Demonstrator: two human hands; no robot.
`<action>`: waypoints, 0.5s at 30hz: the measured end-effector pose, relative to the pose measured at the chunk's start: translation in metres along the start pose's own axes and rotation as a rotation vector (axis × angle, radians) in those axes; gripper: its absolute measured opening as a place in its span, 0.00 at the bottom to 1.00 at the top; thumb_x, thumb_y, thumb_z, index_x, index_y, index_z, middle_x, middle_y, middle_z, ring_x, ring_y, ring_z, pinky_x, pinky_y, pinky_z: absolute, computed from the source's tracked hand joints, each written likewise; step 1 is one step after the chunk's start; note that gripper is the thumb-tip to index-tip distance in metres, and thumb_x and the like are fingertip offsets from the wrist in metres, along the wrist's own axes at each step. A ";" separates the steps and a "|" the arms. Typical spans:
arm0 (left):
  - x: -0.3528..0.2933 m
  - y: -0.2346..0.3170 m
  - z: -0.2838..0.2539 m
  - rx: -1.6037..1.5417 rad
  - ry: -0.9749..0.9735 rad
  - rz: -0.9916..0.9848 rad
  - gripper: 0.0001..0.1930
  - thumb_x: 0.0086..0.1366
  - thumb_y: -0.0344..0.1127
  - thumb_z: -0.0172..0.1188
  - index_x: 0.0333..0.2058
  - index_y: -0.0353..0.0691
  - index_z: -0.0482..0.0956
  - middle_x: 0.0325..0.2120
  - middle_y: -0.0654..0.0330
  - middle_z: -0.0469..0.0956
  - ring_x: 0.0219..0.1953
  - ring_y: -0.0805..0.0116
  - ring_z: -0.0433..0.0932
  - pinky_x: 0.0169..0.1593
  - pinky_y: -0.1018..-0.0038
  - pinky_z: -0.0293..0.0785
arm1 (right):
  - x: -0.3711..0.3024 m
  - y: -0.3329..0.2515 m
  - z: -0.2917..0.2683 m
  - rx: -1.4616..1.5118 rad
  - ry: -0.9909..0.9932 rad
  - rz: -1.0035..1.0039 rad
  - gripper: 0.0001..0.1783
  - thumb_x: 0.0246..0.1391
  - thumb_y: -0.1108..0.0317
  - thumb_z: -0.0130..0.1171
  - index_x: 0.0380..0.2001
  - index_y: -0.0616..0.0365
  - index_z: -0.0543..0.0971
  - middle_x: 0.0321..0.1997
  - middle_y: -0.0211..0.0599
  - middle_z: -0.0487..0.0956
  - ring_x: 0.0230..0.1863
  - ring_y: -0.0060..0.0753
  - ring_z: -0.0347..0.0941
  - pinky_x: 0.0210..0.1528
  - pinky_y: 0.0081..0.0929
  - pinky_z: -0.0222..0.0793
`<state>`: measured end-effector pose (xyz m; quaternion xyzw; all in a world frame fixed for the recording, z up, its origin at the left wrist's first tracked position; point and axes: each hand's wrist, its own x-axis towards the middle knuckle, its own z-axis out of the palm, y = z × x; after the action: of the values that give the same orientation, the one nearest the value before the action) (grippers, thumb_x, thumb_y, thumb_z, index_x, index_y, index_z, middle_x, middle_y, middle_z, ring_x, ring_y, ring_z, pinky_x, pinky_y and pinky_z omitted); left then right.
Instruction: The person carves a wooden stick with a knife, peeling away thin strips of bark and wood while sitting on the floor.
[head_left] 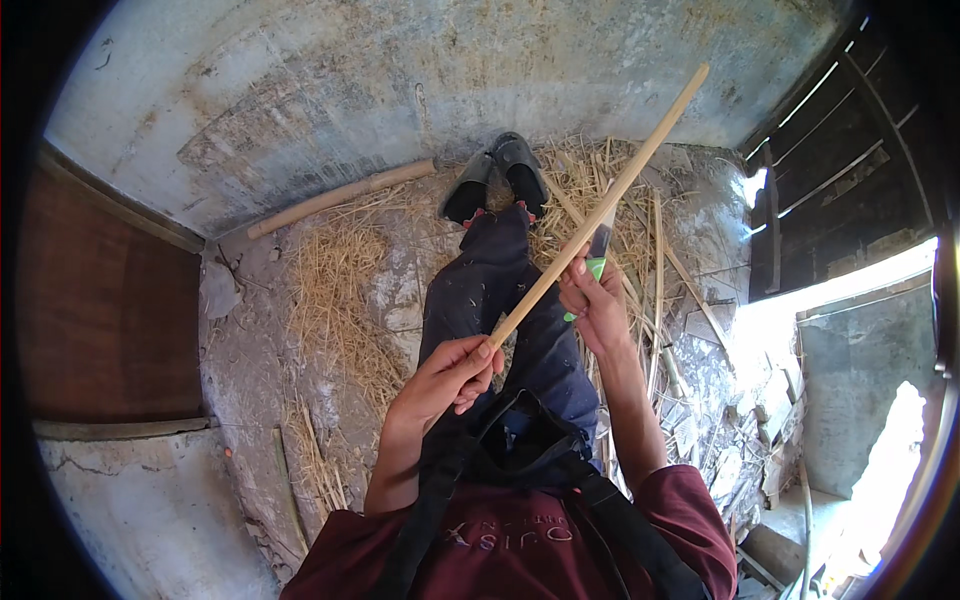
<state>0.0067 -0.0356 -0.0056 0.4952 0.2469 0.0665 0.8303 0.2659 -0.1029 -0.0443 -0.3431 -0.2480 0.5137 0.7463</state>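
Observation:
A long pale bamboo strip (640,160) slants across my lap, from my left hand up toward the far right. My left hand (455,372) is closed round its near end, thumb on top. Farther along the strip, my right hand (597,305) grips a knife (596,267) with a green handle. Its blade points away from me and lies close beside the strip, partly hidden behind it. Whether the edge touches the strip, I cannot tell. My legs (480,265) stretch out below, in dark trousers, with black shoes (515,150) near the wall.
Heaps of shavings (340,290) cover the floor on both sides of my legs. A thick bamboo pole (340,198) lies along the wall (330,90). Loose strips (657,290) lie at right, near broken rubble (765,410). A brown wooden panel (110,300) stands at left.

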 end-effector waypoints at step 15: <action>-0.006 0.011 0.016 0.007 -0.015 0.041 0.15 0.83 0.46 0.53 0.52 0.39 0.70 0.21 0.70 0.66 0.18 0.86 0.62 0.22 0.85 0.63 | -0.009 -0.018 0.024 0.057 0.005 -0.044 0.12 0.70 0.67 0.63 0.52 0.59 0.78 0.43 0.40 0.86 0.20 0.07 0.53 0.22 0.15 0.47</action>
<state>0.0104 -0.0451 0.0123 0.5037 0.2307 0.0785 0.8288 0.2558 -0.1095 -0.0151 -0.3176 -0.2388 0.5030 0.7676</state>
